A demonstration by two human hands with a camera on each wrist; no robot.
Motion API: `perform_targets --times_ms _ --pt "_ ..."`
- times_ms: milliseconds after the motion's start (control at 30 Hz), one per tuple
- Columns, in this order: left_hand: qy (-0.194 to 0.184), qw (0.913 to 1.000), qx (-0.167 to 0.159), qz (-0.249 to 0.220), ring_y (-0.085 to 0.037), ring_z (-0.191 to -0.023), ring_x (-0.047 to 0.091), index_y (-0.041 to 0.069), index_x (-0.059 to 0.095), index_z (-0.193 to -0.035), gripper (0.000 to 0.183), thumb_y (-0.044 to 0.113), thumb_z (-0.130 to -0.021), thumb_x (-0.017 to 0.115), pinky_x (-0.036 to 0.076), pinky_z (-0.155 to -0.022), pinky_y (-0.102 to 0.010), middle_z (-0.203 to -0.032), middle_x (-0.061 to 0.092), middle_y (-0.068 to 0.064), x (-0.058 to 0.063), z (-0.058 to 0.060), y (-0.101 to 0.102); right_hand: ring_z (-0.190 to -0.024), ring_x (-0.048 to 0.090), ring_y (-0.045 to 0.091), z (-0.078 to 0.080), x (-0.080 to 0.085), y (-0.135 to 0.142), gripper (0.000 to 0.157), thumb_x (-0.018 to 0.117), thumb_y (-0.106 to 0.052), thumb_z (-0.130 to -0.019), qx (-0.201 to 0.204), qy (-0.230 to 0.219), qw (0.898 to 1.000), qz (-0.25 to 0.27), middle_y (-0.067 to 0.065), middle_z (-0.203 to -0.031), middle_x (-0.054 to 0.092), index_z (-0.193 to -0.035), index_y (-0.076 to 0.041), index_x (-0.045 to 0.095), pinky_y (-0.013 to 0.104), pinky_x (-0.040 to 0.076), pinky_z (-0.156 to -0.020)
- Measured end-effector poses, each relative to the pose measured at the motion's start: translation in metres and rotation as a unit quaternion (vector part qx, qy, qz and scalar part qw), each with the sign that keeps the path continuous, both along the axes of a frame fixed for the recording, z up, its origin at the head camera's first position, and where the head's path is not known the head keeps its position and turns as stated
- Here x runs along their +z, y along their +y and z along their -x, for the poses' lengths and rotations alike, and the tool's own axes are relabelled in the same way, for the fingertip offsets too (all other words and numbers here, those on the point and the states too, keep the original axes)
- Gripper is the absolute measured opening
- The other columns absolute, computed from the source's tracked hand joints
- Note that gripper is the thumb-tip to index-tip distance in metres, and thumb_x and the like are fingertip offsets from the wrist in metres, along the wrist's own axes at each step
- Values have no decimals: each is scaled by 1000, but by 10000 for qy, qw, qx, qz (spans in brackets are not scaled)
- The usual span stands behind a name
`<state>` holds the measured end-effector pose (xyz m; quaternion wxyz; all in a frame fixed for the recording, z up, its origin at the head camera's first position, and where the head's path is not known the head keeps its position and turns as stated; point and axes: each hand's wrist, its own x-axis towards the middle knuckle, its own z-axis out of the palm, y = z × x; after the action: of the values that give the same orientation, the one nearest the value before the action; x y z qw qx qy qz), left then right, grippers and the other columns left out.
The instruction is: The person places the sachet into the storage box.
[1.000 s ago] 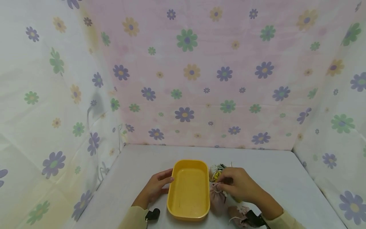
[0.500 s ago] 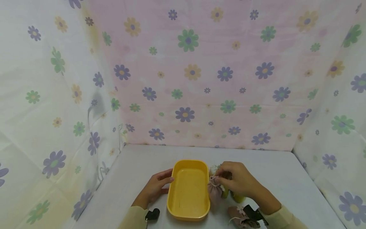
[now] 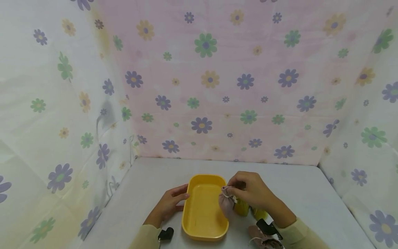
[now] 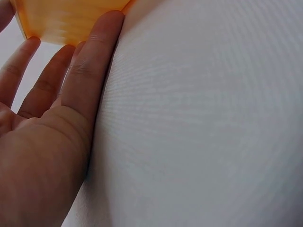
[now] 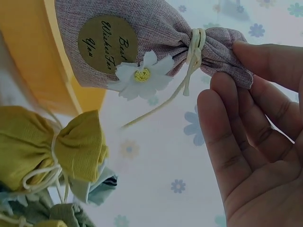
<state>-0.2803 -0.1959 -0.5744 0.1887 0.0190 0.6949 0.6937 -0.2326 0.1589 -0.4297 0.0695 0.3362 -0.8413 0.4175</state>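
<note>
A yellow tray (image 3: 203,206) with raised walls lies on the white table. My left hand (image 3: 169,202) rests against its left wall, fingers fairly straight; the left wrist view shows the fingertips (image 4: 113,21) at the tray's side. With thumb and fingers, my right hand (image 3: 252,188) pinches the gathered neck of a mauve drawstring pouch (image 5: 156,28). In the head view this pouch overlaps the tray's right rim. It bears a round "Best Wishes For You" sticker (image 5: 106,45), a white fabric flower (image 5: 144,75) and a cream cord (image 5: 194,52).
Yellow drawstring pouches (image 3: 241,208) stand right of the tray, below my right hand. Among them in the right wrist view are a green pouch (image 5: 71,215) and pale cloth. Another mauve pouch (image 3: 259,237) lies near my right wrist. Flowered cloth walls (image 3: 217,69) enclose the table.
My right hand has lifted the mauve pouch and carried it left, from beside the tray to over its right rim. Yellow pouches have come into fuller view. My left hand has stayed put.
</note>
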Motion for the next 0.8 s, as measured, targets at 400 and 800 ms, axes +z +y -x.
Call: perform_targets --times_ms 400,800 --pt "16 10000 -26 -75 -26 -128 64 20 56 -151 63 36 -94 77 62 -93 -45 -153 56 -9 0 -2 0 -77 68 3 10 1 -17 6 79 -23 -94 -228 -55 9997 20 -14 -92 69 -99 -23 76 25 62 -67" --pt "32 10000 6 -93 -26 -128 63 19 54 -152 68 39 -91 79 62 -93 -45 -154 55 -10 1 -2 -1 -78 69 3 20 0 -33 6 79 -22 -94 -263 54 9996 132 -11 -91 72 -99 -21 76 23 61 -68"
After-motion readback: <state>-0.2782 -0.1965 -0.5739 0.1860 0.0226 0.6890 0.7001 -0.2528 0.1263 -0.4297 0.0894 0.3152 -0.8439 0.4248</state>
